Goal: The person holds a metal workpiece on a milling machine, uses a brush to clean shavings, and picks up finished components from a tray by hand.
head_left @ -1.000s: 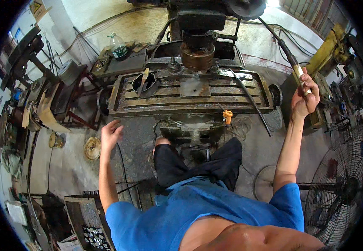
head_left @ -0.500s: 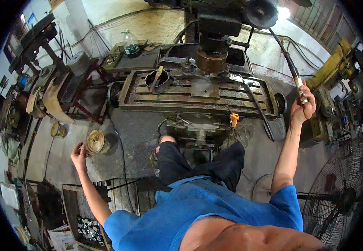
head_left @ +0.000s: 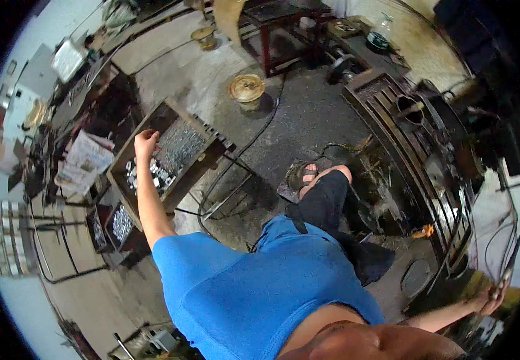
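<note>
My left hand (head_left: 146, 143) hangs over a wooden box (head_left: 187, 115) on the left. Its fingers are drawn together, and whatever they may hold is hidden. Beneath it in the box lie small shiny metal parts (head_left: 163, 174), with finer metal pieces (head_left: 182, 144) further along. At the lower right my right hand (head_left: 491, 299) is closed round the end of the long lever (head_left: 517, 252) of a milling machine. The machine's slotted table (head_left: 413, 138) curves down the right side, with a dark pot (head_left: 410, 109) standing on it.
A second bin of small metal parts (head_left: 122, 223) and a folded newspaper (head_left: 86, 159) are beside the box. A yellowish bucket (head_left: 247, 90) stands on the floor near a dark cable (head_left: 260, 129). An orange-handled tool (head_left: 423, 231) hangs at the machine's near edge.
My view has turned left, bringing the wooden box toward the middle left. My left hand has moved from beside the bucket to over the box. My right hand still grips the lever.
</note>
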A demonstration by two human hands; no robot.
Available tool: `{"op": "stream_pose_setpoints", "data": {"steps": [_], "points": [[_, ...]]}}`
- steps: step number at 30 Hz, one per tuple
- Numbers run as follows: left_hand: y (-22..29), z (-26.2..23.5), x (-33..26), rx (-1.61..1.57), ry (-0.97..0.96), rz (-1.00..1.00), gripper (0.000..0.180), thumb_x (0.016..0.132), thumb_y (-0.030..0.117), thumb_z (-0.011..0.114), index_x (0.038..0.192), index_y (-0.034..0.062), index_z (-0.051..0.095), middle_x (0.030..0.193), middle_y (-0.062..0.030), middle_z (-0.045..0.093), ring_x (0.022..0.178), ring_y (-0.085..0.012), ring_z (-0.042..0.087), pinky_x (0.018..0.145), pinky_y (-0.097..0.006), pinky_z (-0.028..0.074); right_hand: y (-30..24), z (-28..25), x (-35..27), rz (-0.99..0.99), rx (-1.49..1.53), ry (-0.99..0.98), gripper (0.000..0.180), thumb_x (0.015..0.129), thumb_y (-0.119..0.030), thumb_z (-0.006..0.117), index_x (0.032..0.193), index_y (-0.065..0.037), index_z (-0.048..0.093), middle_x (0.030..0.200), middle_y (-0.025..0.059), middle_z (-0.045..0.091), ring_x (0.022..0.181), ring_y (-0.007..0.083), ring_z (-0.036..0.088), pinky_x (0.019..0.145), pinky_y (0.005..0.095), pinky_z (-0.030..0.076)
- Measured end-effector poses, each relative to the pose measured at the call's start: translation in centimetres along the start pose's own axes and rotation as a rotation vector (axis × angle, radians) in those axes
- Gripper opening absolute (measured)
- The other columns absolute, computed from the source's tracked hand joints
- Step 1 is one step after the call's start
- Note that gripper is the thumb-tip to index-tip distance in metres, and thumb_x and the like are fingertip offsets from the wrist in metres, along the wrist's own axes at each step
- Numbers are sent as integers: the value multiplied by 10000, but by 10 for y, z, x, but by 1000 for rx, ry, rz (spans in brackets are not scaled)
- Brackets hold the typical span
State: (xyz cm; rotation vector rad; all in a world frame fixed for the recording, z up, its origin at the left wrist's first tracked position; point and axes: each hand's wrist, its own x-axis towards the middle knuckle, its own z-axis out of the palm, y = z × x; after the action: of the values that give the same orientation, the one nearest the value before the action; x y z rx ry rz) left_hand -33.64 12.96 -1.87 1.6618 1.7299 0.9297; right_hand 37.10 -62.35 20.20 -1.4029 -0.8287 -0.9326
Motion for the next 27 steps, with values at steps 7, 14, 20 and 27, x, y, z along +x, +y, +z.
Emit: {"op": "stream_pose_setpoints", "data": {"steps": [7, 14, 20, 27], "points": [[-73, -35, -24, 434, -13, -308, 435, 668, 230, 674, 1043, 20, 602, 859, -150, 646, 607, -238, 641, 632, -342, 509, 31, -27, 40, -126, -350, -80, 334, 822, -110, 437, 1059, 99, 546, 1110, 195, 567, 1001, 255, 550, 758, 327, 435], [-48, 2, -22, 1017, 3, -283, 245, 709, 229, 565, 904, 92, 621, 971, -153, 628, 929, -307, 601, 765, -412, 482, -3, -26, 61, -36, -508, -92, 386, 876, -232, 361, 1118, 15, 534, 1123, 144, 551, 1014, 238, 508, 874, 359, 415], [-88, 21, -8, 1072, -6, -107, 261, 738, 317, 601, 896, 110, 586, 892, -123, 638, 810, -311, 626, 644, -421, 506, -16, -18, 77, 666, -237, 251, 470, 909, -365, 313, 1234, -45, 430, 1275, 79, 449, 1178, 225, 385, 936, 384, 357], [-117, 36, 21, 1082, 120, 25, 254, 645, 210, 572, 848, 58, 586, 828, -171, 629, 772, -362, 615, 659, -470, 491, -51, -1, 113, 11, -150, 26, 244, 900, -58, 420, 1084, 72, 513, 1087, 186, 573, 1002, 290, 563, 870, 361, 441]]}}
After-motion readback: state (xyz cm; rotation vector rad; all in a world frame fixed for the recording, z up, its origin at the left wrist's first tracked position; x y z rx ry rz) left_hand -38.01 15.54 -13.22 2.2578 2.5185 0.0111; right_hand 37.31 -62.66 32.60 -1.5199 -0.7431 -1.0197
